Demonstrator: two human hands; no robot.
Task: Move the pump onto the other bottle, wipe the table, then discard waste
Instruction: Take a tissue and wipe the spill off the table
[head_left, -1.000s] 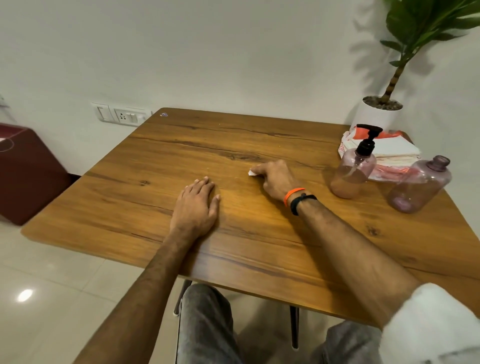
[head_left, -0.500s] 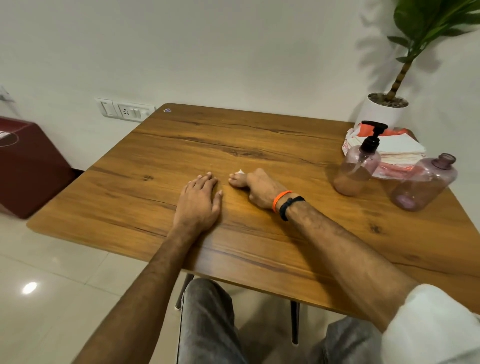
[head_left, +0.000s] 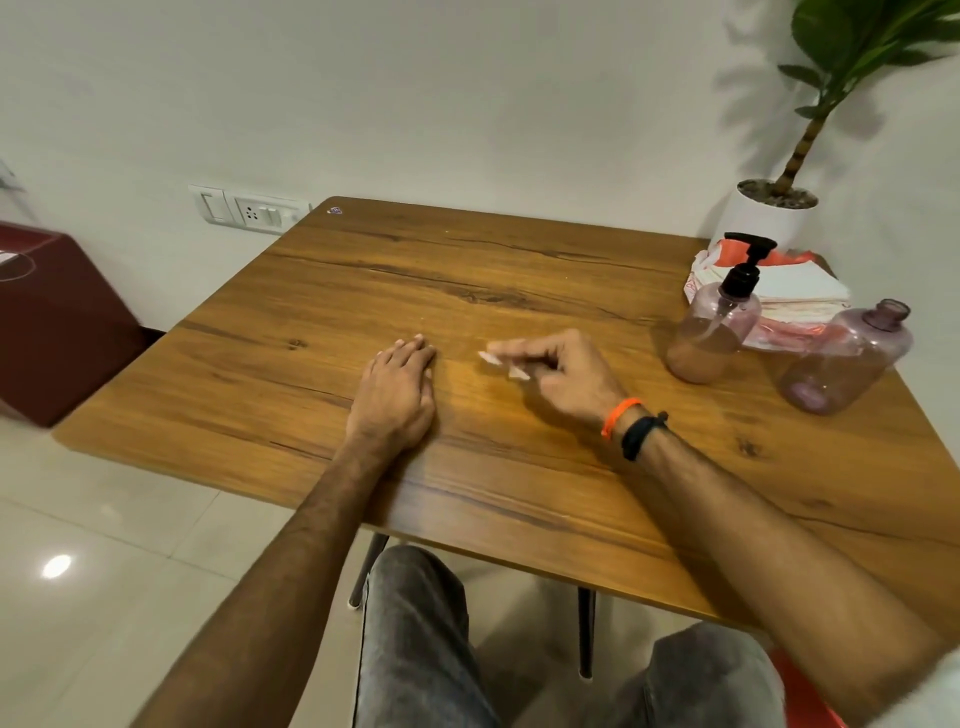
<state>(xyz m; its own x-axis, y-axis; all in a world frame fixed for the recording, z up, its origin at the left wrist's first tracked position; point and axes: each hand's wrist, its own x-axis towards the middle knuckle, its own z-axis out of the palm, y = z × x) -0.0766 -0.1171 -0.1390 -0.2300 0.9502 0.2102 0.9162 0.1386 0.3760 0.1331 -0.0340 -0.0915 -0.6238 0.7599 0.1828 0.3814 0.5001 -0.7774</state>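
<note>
One right hand (head_left: 563, 376), now lifted rightward.

1. This looks like a room in a home or small office: a square wood-grain laminate table (head_left: 519, 291) stands in a corner of plain white walls (head_left: 415, 93).
2. A white wall switch and socket plate (head_left: 247, 210) sits at table height.
3. A green leafy plant in a white pot (head_left: 763, 213) stands in the corner.
4. Glossy pale floor tiles (head_left: 104, 545) and a dark red cabinet (head_left: 57, 322) lie to the left.
</note>
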